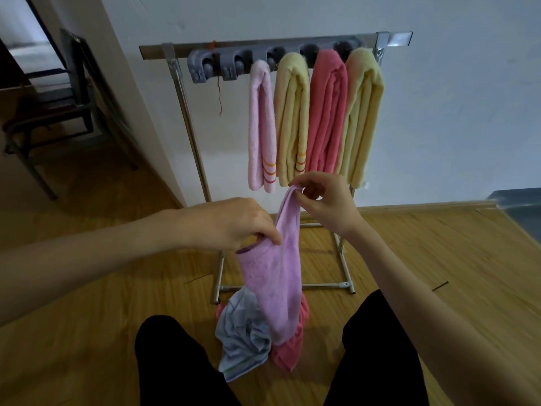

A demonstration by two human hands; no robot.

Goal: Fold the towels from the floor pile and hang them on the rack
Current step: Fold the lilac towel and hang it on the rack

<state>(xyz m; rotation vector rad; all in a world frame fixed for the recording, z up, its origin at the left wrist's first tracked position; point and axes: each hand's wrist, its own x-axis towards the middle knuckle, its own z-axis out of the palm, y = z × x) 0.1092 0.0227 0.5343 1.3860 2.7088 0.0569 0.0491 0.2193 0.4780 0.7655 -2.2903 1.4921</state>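
Head view shows both hands lifting a lilac towel [276, 276] in front of the rack [263, 48]. The left hand [234, 224] pinches the towel's lower edge between thumb and curled fingers, and the right hand [325, 200] pinches its top corner, higher up, so the cloth hangs slanted between them. Its bottom end touches the floor pile, where a light blue towel [243, 341] and a coral towel [289, 347] lie crumpled on the wooden floor [439, 244] between the person's knees. On the rack hang four folded towels side by side: a pink towel [260, 127], a yellow towel [292, 121], a coral-red towel [328, 112] and a second yellow towel [363, 112]
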